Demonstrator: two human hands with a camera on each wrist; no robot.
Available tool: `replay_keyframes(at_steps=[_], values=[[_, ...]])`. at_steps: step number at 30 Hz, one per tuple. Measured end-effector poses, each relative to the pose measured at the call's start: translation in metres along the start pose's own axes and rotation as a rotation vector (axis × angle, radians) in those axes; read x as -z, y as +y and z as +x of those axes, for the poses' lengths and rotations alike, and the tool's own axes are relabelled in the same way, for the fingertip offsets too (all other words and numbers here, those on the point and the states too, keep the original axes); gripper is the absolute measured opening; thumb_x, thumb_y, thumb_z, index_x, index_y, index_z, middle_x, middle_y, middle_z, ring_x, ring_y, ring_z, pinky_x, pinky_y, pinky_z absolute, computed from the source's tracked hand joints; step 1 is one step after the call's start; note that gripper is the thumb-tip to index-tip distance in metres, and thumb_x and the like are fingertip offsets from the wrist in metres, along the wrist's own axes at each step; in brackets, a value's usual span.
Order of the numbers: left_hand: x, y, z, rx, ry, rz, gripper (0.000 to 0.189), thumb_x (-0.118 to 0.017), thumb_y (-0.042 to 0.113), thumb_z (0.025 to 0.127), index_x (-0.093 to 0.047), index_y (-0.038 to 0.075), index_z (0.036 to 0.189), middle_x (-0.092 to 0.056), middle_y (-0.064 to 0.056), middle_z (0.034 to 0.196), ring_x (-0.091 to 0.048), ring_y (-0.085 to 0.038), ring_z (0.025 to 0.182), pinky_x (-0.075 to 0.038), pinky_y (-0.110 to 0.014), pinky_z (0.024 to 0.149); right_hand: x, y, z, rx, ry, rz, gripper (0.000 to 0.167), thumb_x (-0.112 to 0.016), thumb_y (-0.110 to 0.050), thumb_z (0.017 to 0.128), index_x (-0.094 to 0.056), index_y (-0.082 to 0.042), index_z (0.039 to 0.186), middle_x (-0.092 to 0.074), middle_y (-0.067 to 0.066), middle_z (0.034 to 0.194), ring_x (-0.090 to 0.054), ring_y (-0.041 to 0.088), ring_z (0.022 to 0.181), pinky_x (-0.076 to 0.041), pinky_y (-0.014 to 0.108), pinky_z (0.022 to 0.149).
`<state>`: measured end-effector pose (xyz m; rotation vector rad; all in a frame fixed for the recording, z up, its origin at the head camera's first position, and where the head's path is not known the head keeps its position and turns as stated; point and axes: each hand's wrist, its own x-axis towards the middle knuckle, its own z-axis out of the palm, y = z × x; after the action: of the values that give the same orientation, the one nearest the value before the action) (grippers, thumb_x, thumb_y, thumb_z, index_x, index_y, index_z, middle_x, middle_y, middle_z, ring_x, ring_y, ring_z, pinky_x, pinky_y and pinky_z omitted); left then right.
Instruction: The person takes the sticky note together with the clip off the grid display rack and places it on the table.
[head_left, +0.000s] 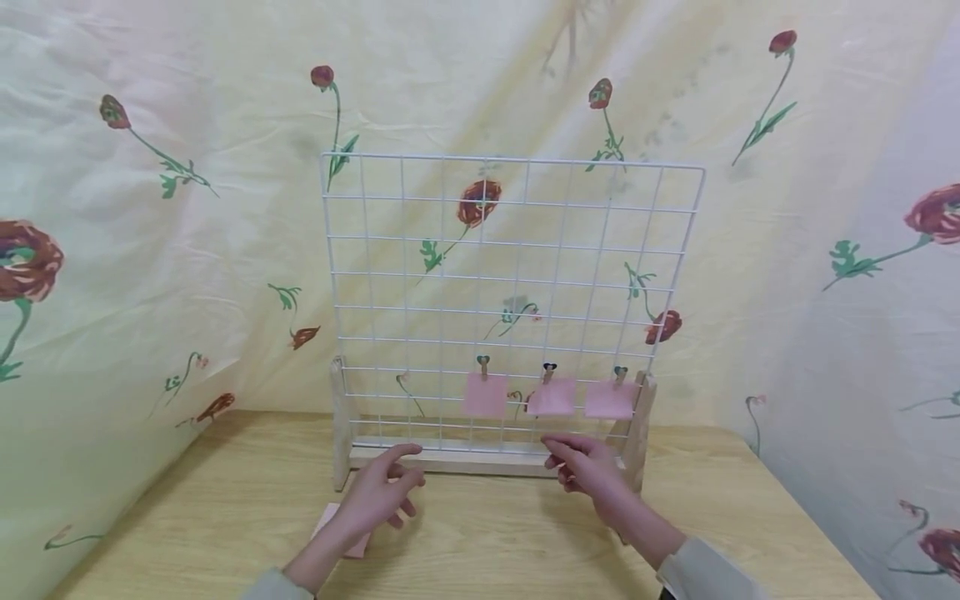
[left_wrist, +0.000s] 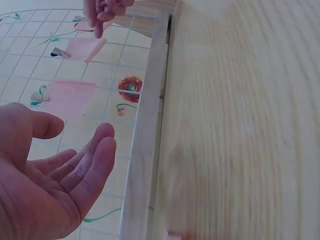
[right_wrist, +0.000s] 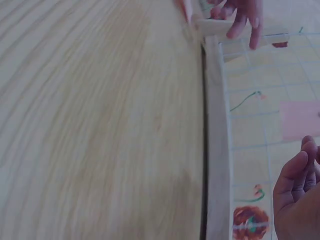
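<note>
A white wire grid (head_left: 423,340) stands upright in a wooden base (head_left: 457,461). Low on its right half, three pink paper squares hang in a row, the left one (head_left: 486,395), the middle one (head_left: 552,397) and the right one (head_left: 609,400). Small wooden clothespins, such as the left one (head_left: 483,367), hold them to the wires. My left hand (head_left: 375,493) hovers over the table before the base's left part, fingers spread and loosely bent, nothing in it. Below the middle square is my right hand (head_left: 588,471), fingers loosely curled, with nothing visible between them.
More pink paper (head_left: 358,546) lies on the wooden table (head_left: 465,542), partly hidden under my left forearm. Wooden posts (head_left: 341,425) support the grid at both sides. A flower-printed cloth (head_left: 247,250) hangs behind and around the table.
</note>
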<state>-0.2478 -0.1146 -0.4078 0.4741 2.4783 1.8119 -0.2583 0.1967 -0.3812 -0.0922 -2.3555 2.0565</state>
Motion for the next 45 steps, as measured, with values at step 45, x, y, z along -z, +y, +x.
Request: replay_keyframes(at_steps=[45], values=[[-0.053,0.03,0.08,0.055,0.178,-0.258,0.045,-0.058,0.023,0.097,-0.048,0.017,0.14,-0.067,-0.018,0.113,-0.067,-0.017,0.06,-0.058,-0.032,0.056,-0.084,-0.083,0.055,0.132,-0.113,-0.016,0.055,-0.052,-0.018,0.098,-0.033,-0.01,0.149,-0.07,0.008,0.097,-0.056,0.013,0.065,-0.048,0.024,0.062]])
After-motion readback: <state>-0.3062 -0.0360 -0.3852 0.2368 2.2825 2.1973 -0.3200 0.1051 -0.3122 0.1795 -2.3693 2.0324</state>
